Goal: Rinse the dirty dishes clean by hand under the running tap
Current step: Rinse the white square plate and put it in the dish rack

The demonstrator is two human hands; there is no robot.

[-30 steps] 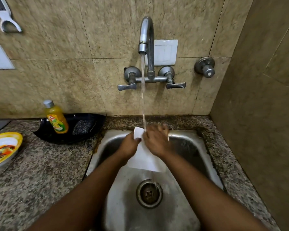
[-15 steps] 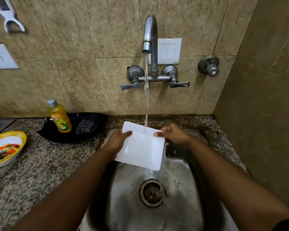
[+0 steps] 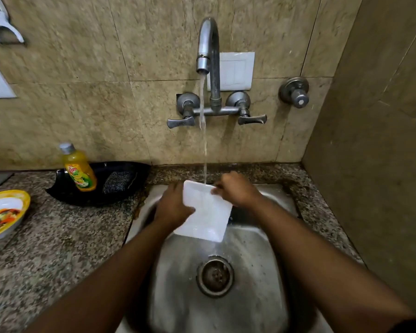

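A white square plate [image 3: 203, 212] is being held over the steel sink [image 3: 257, 296], tipped so its far edge sits higher than the near one. The left hand [image 3: 172, 206] is wrapped around the plate's left edge, thumb on the face and the other fingers tucked behind, so that side is properly gripped. The right hand [image 3: 235, 189] is placed at the top right corner with fingers curled down onto the rim; the corner looks pinched, though the fingertips are a bit blurred. Water from the tap [image 3: 208, 44] is seen falling in a thin stream [image 3: 203, 131] that lands right at the plate's top edge, between the two hands, and runoff is spilling off the lower right corner toward the drain [image 3: 215, 275]. Off to the left on the granite counter [image 3: 53, 239], a yellow dish soap bottle [image 3: 79, 169] is stood in a black tray [image 3: 120, 198] next to a dark scrubber [image 3: 118, 182]. A yellow-rimmed bowl [image 3: 3, 213] with food residue is parked at the far left edge, well apart from the sink.
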